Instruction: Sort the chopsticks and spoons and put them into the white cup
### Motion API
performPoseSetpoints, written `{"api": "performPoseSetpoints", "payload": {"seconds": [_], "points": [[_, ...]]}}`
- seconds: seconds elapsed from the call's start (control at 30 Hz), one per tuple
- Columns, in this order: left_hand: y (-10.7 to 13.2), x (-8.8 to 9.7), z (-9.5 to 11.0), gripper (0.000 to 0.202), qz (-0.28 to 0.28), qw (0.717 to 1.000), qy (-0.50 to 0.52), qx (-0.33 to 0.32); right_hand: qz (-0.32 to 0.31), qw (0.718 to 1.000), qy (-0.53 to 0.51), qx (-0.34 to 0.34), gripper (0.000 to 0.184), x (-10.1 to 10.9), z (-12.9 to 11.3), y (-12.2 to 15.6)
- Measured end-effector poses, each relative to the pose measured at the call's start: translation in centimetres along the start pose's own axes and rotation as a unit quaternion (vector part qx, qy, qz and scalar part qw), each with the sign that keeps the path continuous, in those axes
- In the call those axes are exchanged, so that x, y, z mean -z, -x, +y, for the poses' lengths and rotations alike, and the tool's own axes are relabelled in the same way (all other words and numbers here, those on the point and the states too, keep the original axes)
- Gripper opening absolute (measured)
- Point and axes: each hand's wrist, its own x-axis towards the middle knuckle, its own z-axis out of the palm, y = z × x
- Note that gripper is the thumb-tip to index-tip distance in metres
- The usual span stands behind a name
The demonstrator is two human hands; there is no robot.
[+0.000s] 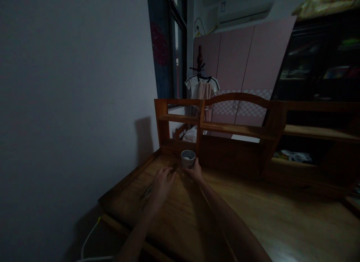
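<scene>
My right hand (194, 172) is closed around the side of a grey, round, open-topped cup (188, 163). Something pale shows inside it, too dim to name. To the left of the cup, my left hand (164, 175) is closed, with thin pen-like sticks (173, 168) poking out past its fingers towards the cup. A dark, slim thing (146, 192) shows on the other side of that hand; whether it is held or lies on the table, I cannot tell. Both hands are low over the wooden desk top (239, 205).
A wooden shelf unit (233, 157) rises along the desk's back edge, close behind the cup. A white wall (84, 104) borders the left side. Bagged items (295, 156) lie in the right shelf compartment. A white cable (90, 237) hangs near the front left edge.
</scene>
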Motion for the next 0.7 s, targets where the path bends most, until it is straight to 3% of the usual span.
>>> {"api": "performPoseSetpoints", "payload": {"seconds": [0.07,0.13,0.23,0.3,0.37,0.43,0.53,0.63,0.7], "points": [[-2.4,-0.2,0.9,0.03,-0.007,0.998,0.034,-0.045,0.0,1.0,0.012,0.024,0.072,0.5,-0.6,0.5],[-4.9,-0.3,1.3,0.035,-0.071,0.99,0.041,-0.112,0.0,0.998,0.026,0.055,0.073,1.2,-1.5,1.1],[-7.3,-0.4,1.6,0.023,-0.166,0.969,0.02,-0.182,0.0,0.994,0.047,0.103,0.07,2.7,-3.1,1.7],[-7.5,-0.3,1.8,0.015,-0.17,0.963,0.011,-0.21,-0.004,0.99,0.06,0.129,0.064,3.9,-4.1,1.7],[-6.6,0.2,2.3,0.013,-0.138,0.966,0.026,-0.216,-0.012,0.986,0.073,0.148,0.06,4.9,-4.9,1.4],[-4.9,1.6,2.9,0.014,-0.092,0.979,0.071,-0.169,-0.024,0.983,0.085,0.159,0.06,5.7,-5.2,1.0],[-1.9,4.7,2.8,0.026,-0.024,0.987,0.161,0.0,-0.035,0.982,0.097,0.156,0.064,6.0,-5.2,0.6],[0.2,7.5,0.7,0.038,0.01,0.973,0.212,0.087,-0.03,0.987,0.099,0.12,0.071,5.1,-4.7,0.3],[0.6,8.4,-1.4,0.04,-0.003,0.963,0.234,0.131,-0.021,0.992,0.095,0.079,0.075,4.0,-4.3,0.2]]}}
